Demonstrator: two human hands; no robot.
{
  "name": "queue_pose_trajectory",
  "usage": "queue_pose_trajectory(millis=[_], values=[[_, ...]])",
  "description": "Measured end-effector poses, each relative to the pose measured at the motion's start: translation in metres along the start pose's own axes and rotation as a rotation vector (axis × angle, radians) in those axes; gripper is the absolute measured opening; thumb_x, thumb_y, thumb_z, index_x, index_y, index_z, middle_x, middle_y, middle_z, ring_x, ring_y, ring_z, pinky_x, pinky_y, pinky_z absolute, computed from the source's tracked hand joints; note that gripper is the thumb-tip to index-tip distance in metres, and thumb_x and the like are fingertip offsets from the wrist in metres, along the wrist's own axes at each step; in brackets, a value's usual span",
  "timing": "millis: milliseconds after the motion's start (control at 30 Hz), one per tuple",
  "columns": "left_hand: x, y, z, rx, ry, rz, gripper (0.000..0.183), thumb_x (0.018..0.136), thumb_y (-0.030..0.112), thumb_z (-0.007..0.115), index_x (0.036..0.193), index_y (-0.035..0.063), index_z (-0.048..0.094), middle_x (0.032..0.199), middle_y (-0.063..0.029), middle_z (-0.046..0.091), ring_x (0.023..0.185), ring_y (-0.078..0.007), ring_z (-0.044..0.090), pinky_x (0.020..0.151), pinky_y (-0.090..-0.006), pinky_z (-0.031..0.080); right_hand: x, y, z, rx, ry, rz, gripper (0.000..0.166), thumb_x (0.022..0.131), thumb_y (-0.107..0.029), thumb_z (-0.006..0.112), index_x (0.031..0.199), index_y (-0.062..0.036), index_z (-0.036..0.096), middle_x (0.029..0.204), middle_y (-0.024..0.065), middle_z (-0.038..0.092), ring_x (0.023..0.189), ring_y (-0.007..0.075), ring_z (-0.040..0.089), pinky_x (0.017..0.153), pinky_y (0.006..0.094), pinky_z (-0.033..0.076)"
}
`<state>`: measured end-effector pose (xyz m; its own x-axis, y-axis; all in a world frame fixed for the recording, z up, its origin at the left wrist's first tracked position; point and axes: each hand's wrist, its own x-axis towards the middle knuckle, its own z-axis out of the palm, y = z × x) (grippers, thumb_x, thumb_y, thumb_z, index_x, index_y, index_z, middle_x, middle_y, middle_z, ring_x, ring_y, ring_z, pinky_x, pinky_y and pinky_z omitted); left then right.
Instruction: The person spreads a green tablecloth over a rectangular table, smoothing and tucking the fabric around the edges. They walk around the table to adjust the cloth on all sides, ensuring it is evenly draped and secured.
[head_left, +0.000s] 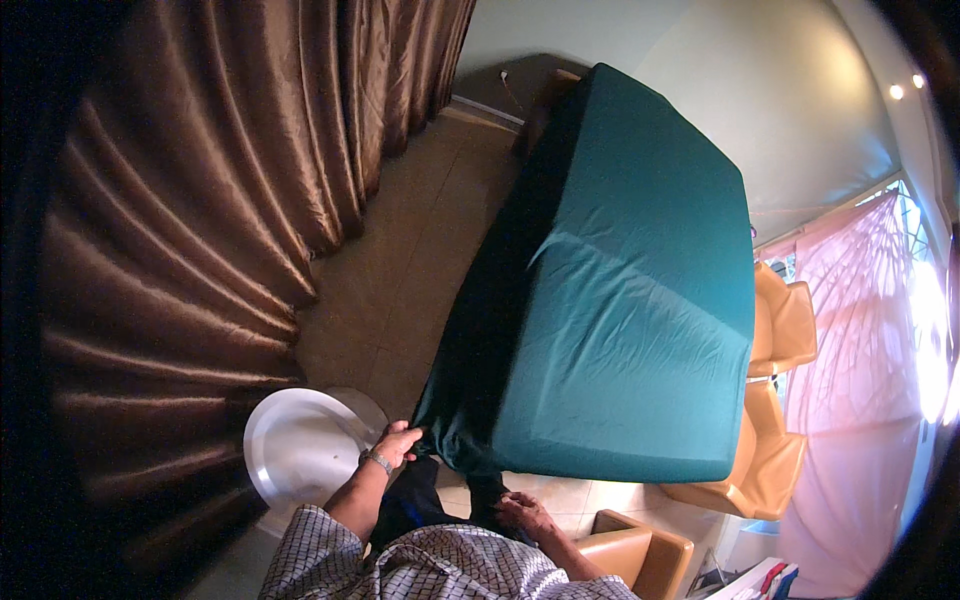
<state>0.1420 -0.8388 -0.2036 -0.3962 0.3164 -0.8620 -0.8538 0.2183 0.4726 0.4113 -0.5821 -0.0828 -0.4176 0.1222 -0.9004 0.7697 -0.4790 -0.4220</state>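
A dark green cloth (637, 300) covers a long raised piece of furniture, probably a table, and hangs down its left side and near end. My left hand (399, 444), with a metal watch on its wrist, pinches the lower corner of the hanging cloth. Folds bunch up just right of those fingers. My right hand (521, 514) is low in front of my body, below the cloth's near edge, fingers curled; whether it holds anything I cannot tell. Creases run across the cloth's top.
A round metal basin or tray (304, 450) is close by my left forearm. Brown satin curtains (202, 225) line the left. Tan chairs (780, 450) stand along the right side, another tan chair (637, 547) near my right arm. A pink curtain (855, 390) covers a window.
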Motion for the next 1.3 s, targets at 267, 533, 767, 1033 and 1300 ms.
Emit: queue_pose_trajectory(millis=[267, 533, 767, 1033, 1300], values=[[0.015, -0.076, 0.026, 0.191, 0.328, -0.125, 0.034, 0.094, 0.016, 0.066, 0.126, 0.0070, 0.058, 0.111, -0.0147, 0.071, 0.071, -0.0279, 0.074, 0.048, -0.0429, 0.059, 0.012, 0.012, -0.035, -0.069, -0.031, -0.009, 0.046, 0.100, -0.029, 0.071, 0.133, 0.0005, 0.058, 0.117, 0.0151, 0.072, 0.099, 0.0272, 0.074, 0.088, 0.0401, 0.061], [0.040, -0.110, 0.102, -0.416, -0.153, -0.169, 0.053, 0.107, 0.047, 0.045, 0.147, 0.0128, 0.053, 0.118, -0.0134, 0.072, 0.102, -0.0347, 0.068, 0.075, -0.0534, 0.062, 0.004, -0.001, -0.062, 0.058, -0.025, -0.037, 0.049, 0.100, -0.029, 0.071, 0.138, -0.0032, 0.055, 0.124, 0.0199, 0.070, 0.104, 0.0329, 0.073, 0.091, 0.0469, 0.061], [0.026, -0.083, 0.147, -0.649, -0.319, -0.114, 0.042, 0.103, 0.055, 0.059, 0.120, 0.0177, 0.069, 0.109, -0.0120, 0.074, 0.092, -0.0346, 0.068, 0.073, -0.0550, 0.059, -0.022, 0.018, -0.101, 0.060, 0.012, -0.060, 0.043, 0.102, -0.029, 0.070, 0.135, -0.0055, 0.057, 0.123, 0.0172, 0.071, 0.102, 0.0293, 0.073, 0.089, 0.0426, 0.062], [-0.020, -0.069, 0.108, -0.990, -0.161, 0.273, 0.046, 0.106, 0.033, 0.065, 0.142, 0.0044, 0.060, 0.142, -0.0109, 0.066, 0.130, -0.0282, 0.062, 0.114, -0.0484, 0.048, -0.027, 0.047, -0.139, 0.097, -0.006, -0.057, 0.039, 0.103, -0.026, 0.068, 0.135, -0.0062, 0.057, 0.121, 0.0159, 0.071, 0.100, 0.0294, 0.073, 0.088, 0.0424, 0.062], [-0.049, -0.042, 0.113, -0.976, -0.028, 0.222, 0.042, 0.105, 0.039, 0.064, 0.131, 0.0053, 0.067, 0.131, -0.0107, 0.071, 0.119, -0.0303, 0.067, 0.105, -0.0489, 0.053, -0.003, 0.033, -0.109, 0.117, -0.190, -0.004, 0.049, 0.103, -0.034, 0.068, 0.138, -0.0038, 0.054, 0.128, 0.0187, 0.068, 0.108, 0.0309, 0.071, 0.092, 0.0435, 0.061]])
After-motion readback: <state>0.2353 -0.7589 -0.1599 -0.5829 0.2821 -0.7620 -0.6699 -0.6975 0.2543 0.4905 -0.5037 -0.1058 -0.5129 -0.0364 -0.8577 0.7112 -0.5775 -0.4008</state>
